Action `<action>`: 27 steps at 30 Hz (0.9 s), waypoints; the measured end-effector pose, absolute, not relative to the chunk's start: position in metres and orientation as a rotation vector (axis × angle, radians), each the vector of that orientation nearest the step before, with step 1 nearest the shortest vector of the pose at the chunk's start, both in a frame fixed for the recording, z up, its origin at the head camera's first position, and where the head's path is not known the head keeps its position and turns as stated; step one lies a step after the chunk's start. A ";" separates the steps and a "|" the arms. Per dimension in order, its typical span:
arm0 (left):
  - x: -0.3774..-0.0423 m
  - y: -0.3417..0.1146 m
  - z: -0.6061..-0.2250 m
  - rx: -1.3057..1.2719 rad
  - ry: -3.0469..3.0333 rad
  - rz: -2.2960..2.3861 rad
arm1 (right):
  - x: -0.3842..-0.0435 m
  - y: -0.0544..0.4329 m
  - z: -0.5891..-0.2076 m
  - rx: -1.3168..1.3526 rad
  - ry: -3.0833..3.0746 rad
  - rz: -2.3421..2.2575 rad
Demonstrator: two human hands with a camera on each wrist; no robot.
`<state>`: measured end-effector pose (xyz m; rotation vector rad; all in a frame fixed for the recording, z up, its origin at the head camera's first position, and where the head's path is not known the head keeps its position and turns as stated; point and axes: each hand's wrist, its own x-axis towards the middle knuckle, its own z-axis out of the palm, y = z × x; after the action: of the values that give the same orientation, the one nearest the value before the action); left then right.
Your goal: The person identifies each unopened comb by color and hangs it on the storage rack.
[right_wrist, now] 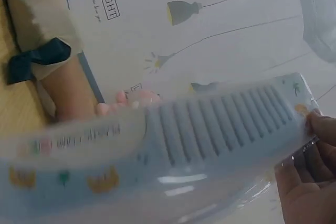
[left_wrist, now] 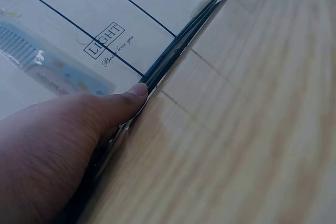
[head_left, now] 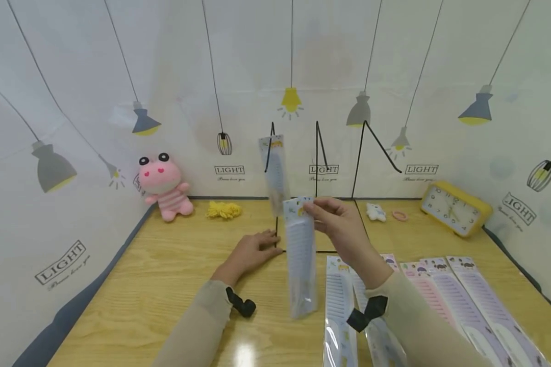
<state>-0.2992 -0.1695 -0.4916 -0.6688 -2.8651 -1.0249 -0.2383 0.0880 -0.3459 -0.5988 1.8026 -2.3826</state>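
Observation:
My right hand [head_left: 342,224] pinches the top of a packaged blue comb [head_left: 300,250], which hangs upright in front of the black wire rack [head_left: 317,158]. In the right wrist view the comb [right_wrist: 220,124] shows through clear plastic, with thumb and fingers at the end of its printed card. Another packaged comb [head_left: 275,168] hangs on the rack's left hook. My left hand [head_left: 252,255] rests low on the table, its fingers touching the left side of the rack's base. The left wrist view shows the thumb [left_wrist: 123,103] against the base; the other fingers are mostly hidden.
Several packaged combs [head_left: 459,290] lie at the right front, partly beneath my right forearm. Along the back stand a pink plush toy [head_left: 165,186], yellow yarn [head_left: 223,210], a small white figure [head_left: 375,212], a pink ring [head_left: 399,216] and a yellow clock [head_left: 456,208].

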 end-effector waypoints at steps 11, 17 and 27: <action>-0.305 -0.173 -0.499 -0.714 -2.841 -1.010 | -0.263 0.037 -0.300 -0.662 2.342 -2.236; -0.304 -0.170 -0.501 -0.706 -2.830 -1.020 | -0.273 0.032 -0.300 -0.596 2.350 -2.240; -0.298 -0.172 -0.494 -0.635 -2.862 -1.085 | -0.280 0.024 -0.301 -0.694 2.476 -2.187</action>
<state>-0.2982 -0.1717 -0.4938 -0.6352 -2.8623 -1.0853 -0.2803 0.0242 -0.3007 -0.6938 2.4757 -2.1867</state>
